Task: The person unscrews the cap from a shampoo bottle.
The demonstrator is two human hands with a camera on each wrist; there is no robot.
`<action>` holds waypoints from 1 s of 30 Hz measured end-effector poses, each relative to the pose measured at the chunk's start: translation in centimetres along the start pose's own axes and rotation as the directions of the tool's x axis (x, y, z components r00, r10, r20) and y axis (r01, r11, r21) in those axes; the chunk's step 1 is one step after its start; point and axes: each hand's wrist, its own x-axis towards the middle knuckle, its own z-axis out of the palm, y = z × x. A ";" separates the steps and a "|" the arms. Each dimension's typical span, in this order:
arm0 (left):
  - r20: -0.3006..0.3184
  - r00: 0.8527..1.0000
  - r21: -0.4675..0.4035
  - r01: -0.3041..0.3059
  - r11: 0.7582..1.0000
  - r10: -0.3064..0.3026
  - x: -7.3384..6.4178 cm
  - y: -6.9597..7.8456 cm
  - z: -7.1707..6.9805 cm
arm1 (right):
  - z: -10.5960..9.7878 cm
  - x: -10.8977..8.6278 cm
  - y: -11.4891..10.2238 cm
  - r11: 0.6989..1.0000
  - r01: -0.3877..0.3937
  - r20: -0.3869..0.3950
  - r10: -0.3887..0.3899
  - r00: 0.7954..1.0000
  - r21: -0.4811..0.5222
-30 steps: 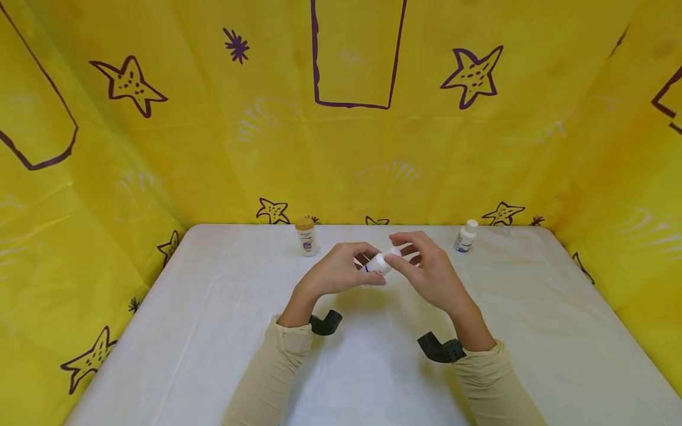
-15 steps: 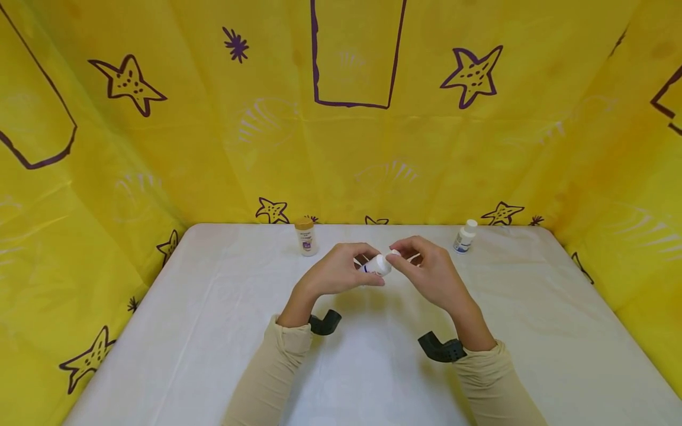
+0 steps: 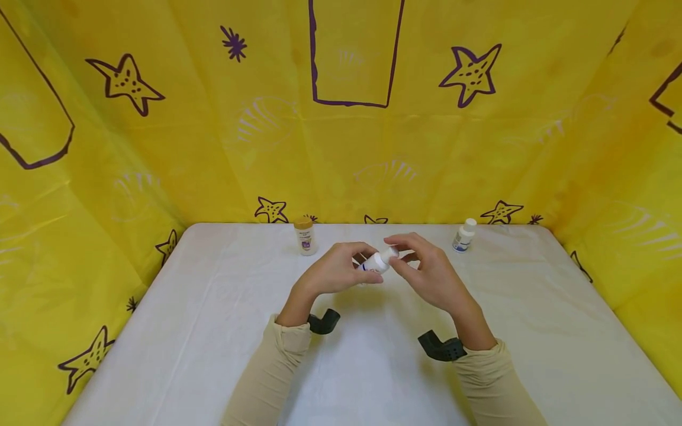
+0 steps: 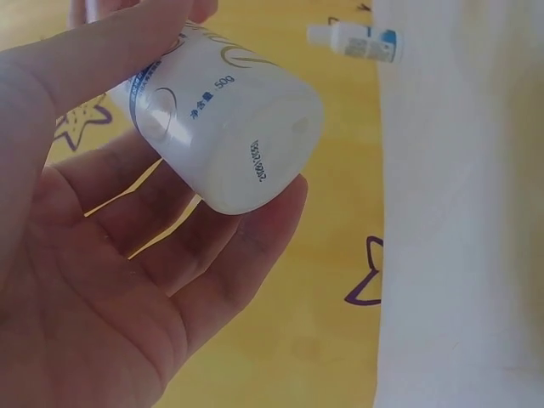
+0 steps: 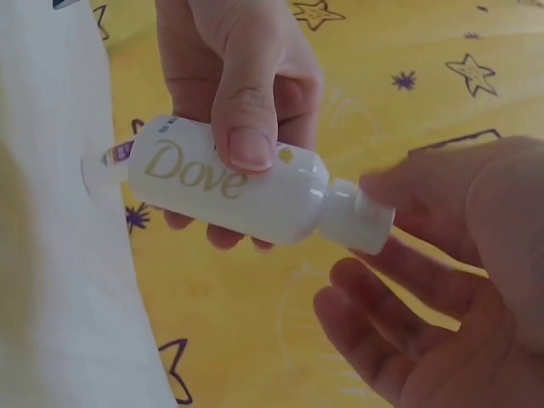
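Note:
My left hand [image 3: 337, 269] grips a small white Dove bottle [image 5: 225, 183] by its body, thumb on one side and fingers on the other. The bottle leans over in the air, its neck towards my right hand [image 3: 426, 269]. In the left wrist view its flat base [image 4: 268, 161] faces the camera, with small print on it. At the neck end, the thumb and index finger of my right hand pinch the white cap [image 5: 371, 223], which sits in line with the neck. The other right fingers [image 5: 365, 319] are bent loosely below and hold nothing.
A bottle with a gold cap [image 3: 305, 238] stands at the back of the white table [image 3: 224, 331], left of centre. Another white bottle with a blue label [image 3: 463, 236] stands back right. Yellow cloth [image 3: 341, 154] with starfish drawings surrounds the table.
My right fingers closed in over the cap half a second ago; now they are spread wider and more of the cap shows. The left hand and bottle have hardly moved.

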 end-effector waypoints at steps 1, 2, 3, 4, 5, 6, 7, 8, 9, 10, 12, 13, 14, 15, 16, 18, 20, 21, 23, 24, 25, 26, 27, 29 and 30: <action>0.004 1.000 0.000 0.000 1.000 0.000 0.0 0.1 0.0 | 0.0 0.0 0.0 1.000 -0.017 -0.004 0.017 1.000 0.001; 0.007 1.000 -0.002 -0.001 1.000 0.001 0.0 0.1 0.0 | -0.1 0.0 0.0 0.999 -0.038 -0.011 0.038 0.999 0.001; 0.010 1.000 -0.002 -0.002 1.000 0.002 0.0 0.2 0.0 | -0.1 0.0 -0.1 0.998 -0.065 -0.022 0.065 0.998 -0.001; 0.012 1.000 -0.002 -0.006 1.000 0.006 0.0 0.2 0.0 | -0.1 0.0 -0.1 0.996 -0.093 -0.033 0.093 0.995 -0.004; 0.013 1.000 0.001 -0.008 1.000 0.008 0.0 0.3 0.0 | -0.1 0.1 -0.1 0.993 -0.121 -0.046 0.121 0.992 -0.010; 0.013 1.000 0.002 -0.009 1.000 0.008 0.0 0.4 0.0 | -0.1 0.1 -0.2 0.988 -0.151 -0.057 0.150 0.987 -0.014; 0.012 1.000 0.003 -0.011 1.000 0.011 0.0 0.4 0.0 | -0.1 0.1 -0.2 0.984 -0.177 -0.067 0.176 0.982 -0.018; 0.010 1.000 0.005 -0.012 1.000 0.012 0.0 0.4 0.0 | -0.1 0.1 -0.2 0.979 -0.201 -0.074 0.198 0.977 -0.023; 0.009 1.000 0.006 -0.014 1.000 0.014 0.0 0.4 0.1 | 0.0 0.2 -0.2 0.975 -0.220 -0.079 0.217 0.973 -0.027; 0.007 1.000 0.007 -0.014 1.000 0.014 0.1 0.4 0.1 | 0.0 0.2 -0.3 0.972 -0.232 -0.079 0.229 0.970 -0.026; 0.007 1.000 0.006 -0.014 1.000 0.014 0.0 0.4 0.1 | 0.1 0.2 -0.3 0.968 -0.248 -0.081 0.245 0.966 -0.032; 0.007 1.000 0.006 -0.013 1.000 0.013 0.0 0.4 0.1 | 0.1 0.2 -0.3 0.969 -0.246 -0.079 0.243 0.967 -0.035; 0.008 1.000 0.007 -0.013 1.000 0.013 0.0 0.3 0.1 | 0.2 0.2 -0.4 0.970 -0.239 -0.077 0.236 0.969 -0.037; 0.008 1.000 0.007 -0.013 1.000 0.012 0.0 0.3 0.1 | 0.2 0.2 -0.4 0.973 -0.226 -0.074 0.223 0.972 -0.040; 0.009 1.000 0.007 -0.011 1.000 0.011 0.0 0.3 0.1 | 0.2 0.1 -0.4 0.977 -0.210 -0.073 0.206 0.976 -0.044; 0.011 1.000 0.009 -0.006 1.000 0.006 0.0 0.2 0.1 | 0.2 0.1 -0.4 0.986 -0.163 -0.065 0.160 0.985 -0.047; 0.013 1.000 0.011 0.001 1.000 -0.002 -0.1 0.1 0.0 | 0.2 0.1 -0.4 0.994 -0.105 -0.051 0.103 0.993 -0.043; 0.013 1.000 0.011 0.004 1.000 -0.005 -0.1 0.1 0.0 | 0.2 0.1 -0.3 0.996 -0.078 -0.044 0.076 0.996 -0.041; 0.012 1.000 0.014 0.008 1.000 -0.009 -0.1 0.1 -0.1 | 0.2 0.1 -0.3 0.999 -0.032 -0.026 0.031 0.999 -0.033; 0.012 1.000 0.015 0.010 1.000 -0.010 -0.1 0.1 -0.1 | 0.2 0.1 -0.2 0.999 -0.015 -0.018 0.015 1.000 -0.030; 0.012 1.000 0.016 0.010 1.000 -0.010 -0.1 0.0 -0.1 | 0.2 0.0 -0.2 1.000 -0.003 -0.012 0.002 1.000 -0.026; 0.013 1.000 0.016 0.010 1.000 -0.010 -0.1 0.0 -0.1 | 0.2 0.0 -0.1 1.000 0.006 -0.007 -0.006 1.000 -0.024; 0.014 1.000 0.017 0.010 1.000 -0.010 0.0 0.0 -0.1 | 0.2 0.0 -0.1 1.000 0.014 -0.003 -0.014 1.000 -0.021; 0.015 1.000 0.014 0.013 1.000 -0.014 0.0 0.0 -0.1 | 0.1 0.0 -0.1 1.000 0.023 0.001 -0.023 1.000 -0.015; 0.016 1.000 0.012 0.014 1.000 -0.014 0.0 0.0 -0.1 | 0.1 0.0 0.0 1.000 0.022 0.002 -0.022 1.000 -0.014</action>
